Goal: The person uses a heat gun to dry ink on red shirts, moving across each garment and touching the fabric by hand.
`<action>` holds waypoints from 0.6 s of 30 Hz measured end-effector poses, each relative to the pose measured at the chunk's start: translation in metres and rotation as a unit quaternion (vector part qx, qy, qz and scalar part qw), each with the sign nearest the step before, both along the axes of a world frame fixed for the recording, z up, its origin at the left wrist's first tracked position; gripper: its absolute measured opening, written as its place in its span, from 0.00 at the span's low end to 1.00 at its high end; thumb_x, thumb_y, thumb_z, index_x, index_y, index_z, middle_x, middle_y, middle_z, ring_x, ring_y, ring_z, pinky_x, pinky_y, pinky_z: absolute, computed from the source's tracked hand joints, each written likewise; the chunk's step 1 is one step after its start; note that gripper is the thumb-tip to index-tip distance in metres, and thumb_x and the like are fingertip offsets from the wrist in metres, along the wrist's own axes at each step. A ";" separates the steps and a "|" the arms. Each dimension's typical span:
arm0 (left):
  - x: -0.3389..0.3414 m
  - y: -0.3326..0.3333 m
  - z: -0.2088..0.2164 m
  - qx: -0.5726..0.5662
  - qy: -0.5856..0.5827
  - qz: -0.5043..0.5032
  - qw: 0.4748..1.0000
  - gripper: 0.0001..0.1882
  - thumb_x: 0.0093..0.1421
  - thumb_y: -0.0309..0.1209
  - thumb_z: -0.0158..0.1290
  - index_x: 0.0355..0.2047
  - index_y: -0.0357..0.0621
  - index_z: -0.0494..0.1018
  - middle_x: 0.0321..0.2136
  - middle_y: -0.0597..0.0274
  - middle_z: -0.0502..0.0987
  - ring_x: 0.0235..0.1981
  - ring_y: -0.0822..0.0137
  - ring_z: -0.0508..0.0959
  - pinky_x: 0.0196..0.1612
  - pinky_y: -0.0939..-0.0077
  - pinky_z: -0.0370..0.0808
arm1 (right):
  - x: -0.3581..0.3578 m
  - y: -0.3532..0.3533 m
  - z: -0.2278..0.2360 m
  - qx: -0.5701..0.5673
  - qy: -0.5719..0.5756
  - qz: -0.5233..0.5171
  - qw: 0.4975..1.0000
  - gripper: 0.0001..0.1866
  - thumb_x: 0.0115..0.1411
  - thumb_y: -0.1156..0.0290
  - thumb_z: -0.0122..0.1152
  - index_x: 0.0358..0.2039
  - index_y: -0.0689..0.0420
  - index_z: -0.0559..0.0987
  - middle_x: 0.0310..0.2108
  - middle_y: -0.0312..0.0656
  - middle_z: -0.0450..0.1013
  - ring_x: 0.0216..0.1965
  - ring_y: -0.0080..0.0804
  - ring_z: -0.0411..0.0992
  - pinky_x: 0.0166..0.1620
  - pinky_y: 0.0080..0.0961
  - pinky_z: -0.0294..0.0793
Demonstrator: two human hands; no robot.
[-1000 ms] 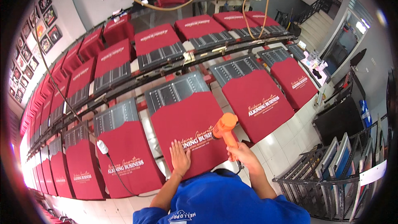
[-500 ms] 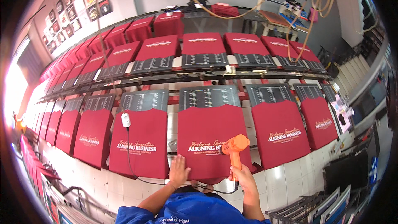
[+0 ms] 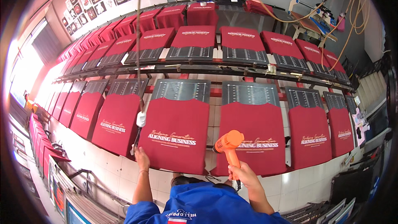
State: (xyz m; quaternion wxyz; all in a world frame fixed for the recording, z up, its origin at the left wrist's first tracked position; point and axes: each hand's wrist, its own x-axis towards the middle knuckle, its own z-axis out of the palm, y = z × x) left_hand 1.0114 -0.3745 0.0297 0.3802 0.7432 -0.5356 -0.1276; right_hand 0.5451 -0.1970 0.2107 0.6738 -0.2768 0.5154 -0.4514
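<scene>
**A:** What's around you on the counter?

**B:** Rows of red shirts on boards run off toward 10 and 2 o'clock. The red shirt straight ahead of you carries a pale print, and another printed shirt lies just beside it toward 3 o'clock. A dark metal rail crosses at 12 o'clock, and a thin cord hangs down to a white plug just beside the near shirt's left edge.

**A:** And your hands?

**B:** Your right hand is wrapped around the grip of the orange heat gun, wrist raised, the nozzle aimed toward 9 o'clock over the gap between the two shirts. Your left hand reaches forward at 11 o'clock to the lower left corner of the near shirt, just below the plug; whether its fingers are pinching the cloth or lying flat, you cannot tell.
</scene>
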 end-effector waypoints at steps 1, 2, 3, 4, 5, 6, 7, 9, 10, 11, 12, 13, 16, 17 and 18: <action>0.029 -0.007 0.001 -0.031 0.092 -0.004 0.995 0.32 0.72 0.42 0.36 0.64 0.24 0.52 0.66 0.37 0.53 0.68 0.50 0.54 0.69 0.62 0.49 | 0.017 -0.010 0.002 0.010 -0.010 0.003 1.000 0.12 0.62 0.64 0.59 0.37 0.60 0.72 0.26 0.36 0.70 0.25 0.23 0.72 0.29 0.22 0.74; 0.061 -0.019 0.001 -0.060 0.181 -0.010 0.982 0.32 0.72 0.42 0.36 0.64 0.25 0.52 0.66 0.38 0.53 0.67 0.51 0.55 0.69 0.63 0.50 | 0.035 -0.020 0.003 0.019 -0.023 0.003 1.000 0.12 0.62 0.64 0.59 0.37 0.60 0.72 0.26 0.35 0.70 0.24 0.23 0.72 0.29 0.22 0.74; 0.108 -0.030 -0.008 -0.089 0.168 0.042 0.981 0.33 0.72 0.45 0.33 0.65 0.26 0.51 0.66 0.40 0.54 0.67 0.55 0.56 0.69 0.64 0.50 | 0.057 -0.032 0.006 0.028 -0.022 -0.002 0.999 0.12 0.63 0.64 0.59 0.37 0.60 0.73 0.26 0.35 0.70 0.24 0.23 0.72 0.29 0.21 0.74; 0.160 -0.038 -0.019 -0.116 0.154 0.091 0.977 0.35 0.73 0.47 0.30 0.66 0.26 0.49 0.66 0.41 0.55 0.66 0.58 0.56 0.69 0.65 0.51 | 0.078 -0.044 0.001 0.031 -0.021 -0.006 0.999 0.12 0.63 0.64 0.59 0.37 0.60 0.73 0.26 0.35 0.70 0.24 0.23 0.72 0.29 0.21 0.74; 0.206 -0.037 -0.022 -0.157 0.238 0.098 0.953 0.37 0.72 0.50 0.28 0.66 0.26 0.49 0.66 0.41 0.54 0.67 0.57 0.56 0.69 0.64 0.50 | 0.097 -0.056 -0.005 0.034 -0.016 -0.009 0.999 0.12 0.63 0.64 0.59 0.37 0.61 0.73 0.26 0.35 0.70 0.24 0.23 0.72 0.29 0.21 0.74; 0.249 -0.044 -0.024 -0.196 0.319 0.105 0.921 0.39 0.71 0.53 0.26 0.66 0.27 0.48 0.67 0.40 0.53 0.68 0.55 0.55 0.70 0.64 0.48 | 0.117 -0.069 -0.010 0.037 -0.013 -0.011 0.999 0.13 0.63 0.64 0.59 0.37 0.61 0.73 0.26 0.35 0.70 0.24 0.23 0.72 0.29 0.21 0.74; 0.254 -0.059 -0.025 -0.166 0.351 0.213 0.896 0.42 0.70 0.57 0.25 0.67 0.28 0.48 0.67 0.40 0.51 0.69 0.53 0.53 0.70 0.63 0.47 | 0.130 -0.079 -0.005 0.043 0.009 -0.036 0.998 0.12 0.62 0.64 0.59 0.37 0.60 0.73 0.26 0.35 0.71 0.24 0.23 0.73 0.28 0.21 0.73; 0.289 -0.074 -0.019 -0.110 0.412 0.351 0.834 0.50 0.63 0.68 0.22 0.69 0.34 0.42 0.68 0.41 0.47 0.71 0.50 0.47 0.71 0.60 0.41 | 0.155 -0.095 -0.002 0.061 0.012 -0.098 0.993 0.12 0.62 0.64 0.59 0.37 0.60 0.73 0.26 0.35 0.71 0.23 0.24 0.73 0.28 0.21 0.73; 0.267 -0.080 0.008 -0.065 0.487 0.361 0.793 0.52 0.61 0.69 0.24 0.70 0.38 0.35 0.70 0.44 0.42 0.71 0.52 0.43 0.72 0.60 0.38 | 0.163 -0.100 -0.001 0.065 0.034 -0.133 0.988 0.12 0.62 0.64 0.59 0.37 0.59 0.73 0.26 0.35 0.71 0.23 0.24 0.73 0.28 0.22 0.73; 0.310 -0.082 0.009 -0.093 0.530 0.380 0.752 0.52 0.61 0.69 0.26 0.70 0.39 0.34 0.70 0.45 0.43 0.71 0.52 0.44 0.72 0.59 0.39 | 0.175 -0.110 0.000 0.066 0.050 -0.137 0.987 0.12 0.62 0.64 0.59 0.38 0.59 0.73 0.26 0.35 0.71 0.23 0.24 0.73 0.28 0.22 0.73; 0.347 -0.090 0.007 -0.113 0.576 0.395 0.707 0.51 0.61 0.68 0.28 0.70 0.41 0.33 0.70 0.46 0.44 0.71 0.52 0.45 0.72 0.58 0.41 | 0.183 -0.115 0.000 0.069 0.073 -0.147 0.984 0.12 0.62 0.63 0.59 0.38 0.59 0.73 0.26 0.36 0.71 0.23 0.24 0.73 0.27 0.22 0.74; 0.380 -0.098 0.002 -0.122 0.587 0.394 0.697 0.49 0.62 0.65 0.30 0.70 0.40 0.35 0.69 0.47 0.48 0.69 0.52 0.51 0.70 0.58 0.48 | 0.188 -0.121 0.002 0.071 0.083 -0.150 0.983 0.13 0.62 0.63 0.59 0.37 0.60 0.73 0.26 0.36 0.71 0.23 0.24 0.73 0.27 0.22 0.74; 0.475 -0.150 -0.008 -0.146 0.686 0.386 0.599 0.38 0.61 0.54 0.44 0.62 0.38 0.53 0.56 0.53 0.67 0.55 0.57 0.73 0.57 0.61 0.72 | 0.197 -0.129 0.011 0.076 0.117 -0.164 0.977 0.13 0.61 0.63 0.58 0.35 0.61 0.73 0.25 0.36 0.70 0.22 0.24 0.73 0.27 0.23 0.74; 0.503 -0.166 -0.010 -0.136 0.706 0.377 0.584 0.35 0.60 0.51 0.48 0.58 0.38 0.56 0.52 0.54 0.70 0.50 0.59 0.76 0.54 0.63 0.76 | 0.199 -0.132 0.013 0.085 0.116 -0.167 0.975 0.13 0.61 0.63 0.58 0.36 0.61 0.73 0.25 0.36 0.70 0.22 0.24 0.73 0.27 0.22 0.74; 0.512 -0.183 -0.013 -0.111 0.702 0.369 0.599 0.34 0.59 0.50 0.51 0.57 0.38 0.58 0.52 0.55 0.71 0.48 0.60 0.77 0.52 0.63 0.76 | 0.200 -0.133 0.017 0.093 0.124 -0.173 0.973 0.13 0.61 0.63 0.58 0.36 0.61 0.72 0.25 0.35 0.70 0.22 0.24 0.73 0.27 0.22 0.74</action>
